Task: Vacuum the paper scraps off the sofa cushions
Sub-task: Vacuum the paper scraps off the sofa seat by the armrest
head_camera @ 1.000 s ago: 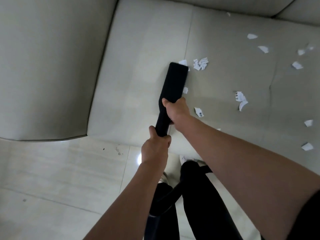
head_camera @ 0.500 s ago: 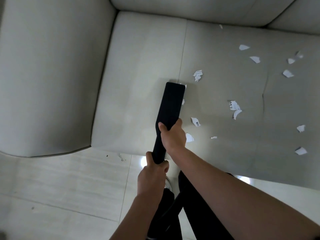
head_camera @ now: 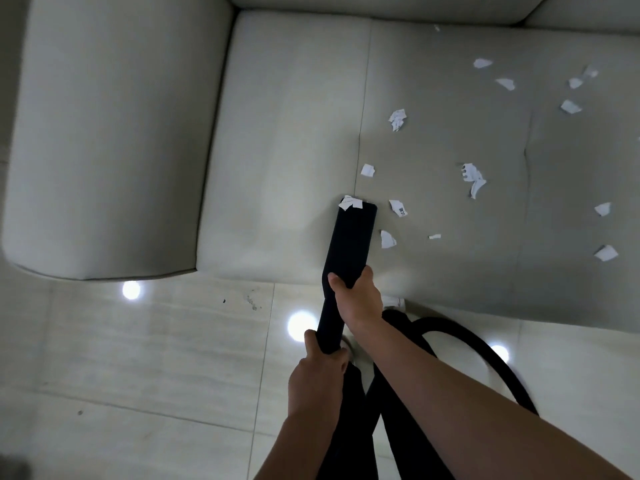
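Observation:
A black vacuum nozzle (head_camera: 351, 244) lies flat on the pale sofa seat cushion (head_camera: 284, 140), its tip near the front edge. A white paper scrap (head_camera: 350, 202) sits at the nozzle's tip. My right hand (head_camera: 356, 297) grips the nozzle's lower part. Below it, my left hand (head_camera: 320, 372) grips the black tube. Several paper scraps lie to the right of the nozzle, among them one small scrap (head_camera: 387, 239) beside it, a crumpled scrap (head_camera: 397, 119) farther back and a torn piece (head_camera: 472, 176) at mid cushion.
The sofa's wide armrest (head_camera: 114, 133) stands on the left. A black hose (head_camera: 485, 351) loops over the glossy tiled floor (head_camera: 156, 358) at the right, behind my dark trouser legs (head_camera: 374, 427). The backrest (head_camera: 381, 8) runs along the top.
The nozzle has been pulled back toward the cushion's front edge, and both hands came back with it. Scraps that were beside the nozzle now lie ahead of and beside its tip.

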